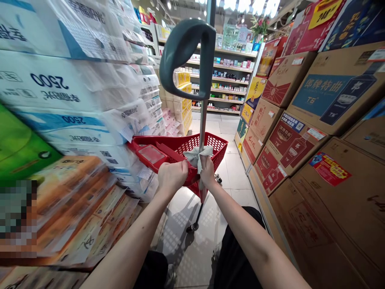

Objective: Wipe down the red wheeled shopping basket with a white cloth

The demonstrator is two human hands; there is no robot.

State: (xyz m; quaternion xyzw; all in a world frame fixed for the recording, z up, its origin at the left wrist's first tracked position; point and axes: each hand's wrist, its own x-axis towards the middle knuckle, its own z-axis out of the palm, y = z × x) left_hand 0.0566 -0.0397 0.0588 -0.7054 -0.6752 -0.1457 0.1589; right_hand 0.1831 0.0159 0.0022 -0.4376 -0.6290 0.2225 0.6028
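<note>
A red wheeled shopping basket (pixel 216 145) stands in the aisle in front of me, its metal pole rising to a grey-green loop handle (pixel 186 52). My left hand (pixel 171 176) is closed on the near rim of the basket. My right hand (pixel 207 170) is closed on a crumpled grey-white cloth (pixel 195 155), pressed against the rim at the base of the pole. Both forearms reach forward from the bottom of the view.
Stacked packs of tissue and toilet paper (pixel 75 92) wall the left side. Brown and red cardboard cartons (pixel 315 132) are piled along the right. A tiled floor (pixel 228 168) runs ahead to shelves of small goods (pixel 228 76) at the far end.
</note>
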